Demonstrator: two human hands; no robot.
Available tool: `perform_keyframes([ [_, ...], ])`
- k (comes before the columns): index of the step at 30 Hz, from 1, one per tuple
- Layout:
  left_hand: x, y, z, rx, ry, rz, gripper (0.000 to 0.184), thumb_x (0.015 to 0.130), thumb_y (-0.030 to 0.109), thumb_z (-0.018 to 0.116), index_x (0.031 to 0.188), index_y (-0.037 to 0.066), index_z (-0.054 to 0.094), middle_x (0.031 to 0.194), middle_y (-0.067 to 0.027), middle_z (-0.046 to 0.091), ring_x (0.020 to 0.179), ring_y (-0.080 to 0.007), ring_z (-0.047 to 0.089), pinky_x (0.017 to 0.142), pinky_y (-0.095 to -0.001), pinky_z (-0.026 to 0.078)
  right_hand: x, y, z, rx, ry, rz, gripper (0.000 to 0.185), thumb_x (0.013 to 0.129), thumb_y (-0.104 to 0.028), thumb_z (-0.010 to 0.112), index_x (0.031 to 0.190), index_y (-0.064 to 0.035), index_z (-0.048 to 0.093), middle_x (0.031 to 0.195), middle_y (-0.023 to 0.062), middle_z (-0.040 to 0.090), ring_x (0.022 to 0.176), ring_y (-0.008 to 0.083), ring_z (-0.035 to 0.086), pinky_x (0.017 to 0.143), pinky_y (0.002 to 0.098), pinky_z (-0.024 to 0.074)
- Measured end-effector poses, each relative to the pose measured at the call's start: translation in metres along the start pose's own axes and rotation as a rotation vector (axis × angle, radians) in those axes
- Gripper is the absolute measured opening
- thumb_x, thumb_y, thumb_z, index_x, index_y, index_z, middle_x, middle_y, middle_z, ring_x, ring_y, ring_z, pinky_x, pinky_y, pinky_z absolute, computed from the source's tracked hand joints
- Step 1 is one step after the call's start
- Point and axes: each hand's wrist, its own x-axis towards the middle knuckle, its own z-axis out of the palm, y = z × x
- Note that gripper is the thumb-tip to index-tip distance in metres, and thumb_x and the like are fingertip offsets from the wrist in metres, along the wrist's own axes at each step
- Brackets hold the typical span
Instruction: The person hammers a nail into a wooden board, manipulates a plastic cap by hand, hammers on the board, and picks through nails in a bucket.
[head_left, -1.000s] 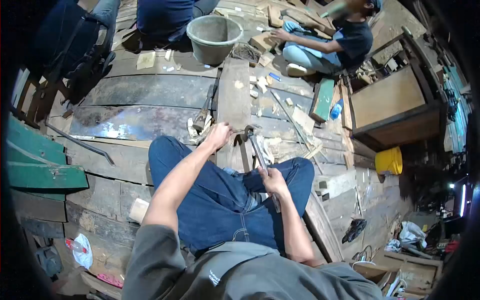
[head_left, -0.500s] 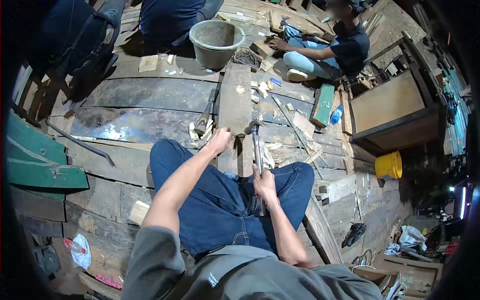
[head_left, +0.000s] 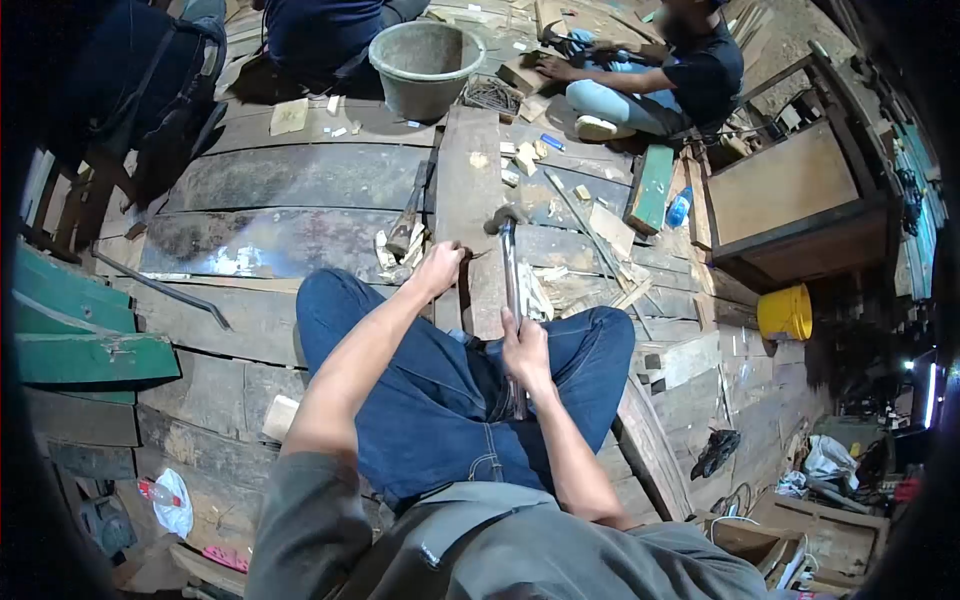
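Note:
My right hand (head_left: 526,352) is wrapped round the handle of a claw hammer (head_left: 513,275), whose head lies over the right side of a wooden plank (head_left: 470,165). Opposite it, my left hand (head_left: 438,270) rests at the plank with its fingers pinched; whatever is between the fingertips is too small or hidden to make out. Just left of the plank, a chisel-like tool (head_left: 407,222) lies on the floorboards among pale wood chips (head_left: 385,250). My crossed legs (head_left: 440,410) in jeans are under both forearms.
A grey bucket (head_left: 425,85) stands beyond the plank, beside a box of nails (head_left: 492,95). A co-worker (head_left: 690,85) sits at the upper right, holding a hammer. Two other people are at the upper left. A green block (head_left: 652,190), yellow bucket (head_left: 785,313) and metal bar (head_left: 165,285) lie around.
The hammer head has moved farther away along the plank, up in the view. My left hand has shifted slightly forward, still pinched. The whole view has tilted a little.

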Motion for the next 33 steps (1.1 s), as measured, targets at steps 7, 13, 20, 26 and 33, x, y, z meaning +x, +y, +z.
perform_keyframes([
  [7,0.001,-0.005,0.006,0.008,0.013,0.038,0.013,0.08,0.003,0.057,0.089,-0.003,0.064,0.092,-0.0239,0.061,0.086,-0.0432,0.062,0.075,-0.0468,0.052,0.008,0.01,0.01,-0.109,-0.186,0.173,0.049,0.098,-0.039,0.05,0.09,0.0075,0.064,0.072,0.033,0.06,0.079,0.0494,0.062,0.065,0.0517,0.0487],
  [13,0.003,-0.006,0.003,-0.015,0.054,0.026,0.012,0.084,0.003,0.057,0.09,-0.003,0.065,0.093,-0.0238,0.062,0.086,-0.0431,0.063,0.075,-0.0469,0.053,-0.001,0.003,0.005,-0.005,-0.104,0.138,0.05,0.099,-0.039,0.05,0.083,0.0076,0.061,0.066,0.032,0.056,0.075,0.0478,0.063,0.058,0.0487,0.0464],
  [20,0.005,0.001,-0.001,-0.008,0.021,-0.018,0.015,0.084,0.005,0.059,0.095,-0.002,0.067,0.092,-0.023,0.062,0.085,-0.042,0.063,0.075,-0.0463,0.053,-0.002,0.005,0.006,-0.052,-0.105,0.096,0.051,0.099,-0.037,0.049,0.081,0.009,0.059,0.063,0.0303,0.056,0.07,0.0482,0.062,0.058,0.049,0.0465],
  [26,0.001,-0.006,0.003,0.051,0.011,-0.02,0.014,0.085,0.006,0.059,0.094,-0.001,0.066,0.092,-0.0219,0.062,0.086,-0.0419,0.063,0.075,-0.0469,0.052,-0.004,0.01,0.008,-0.058,-0.104,0.082,0.05,0.099,-0.038,0.049,0.082,0.0084,0.06,0.064,0.0306,0.058,0.07,0.0475,0.063,0.058,0.0504,0.0466],
  [33,0.002,-0.005,0.003,0.061,-0.009,-0.019,0.017,0.082,0.003,0.058,0.096,-0.003,0.066,0.095,-0.0224,0.062,0.089,-0.0422,0.062,0.077,-0.0468,0.052,0.006,-0.007,-0.002,-0.017,-0.066,0.097,0.048,0.099,-0.035,0.049,0.084,0.0093,0.06,0.068,0.033,0.057,0.077,0.0498,0.061,0.061,0.0514,0.0472],
])
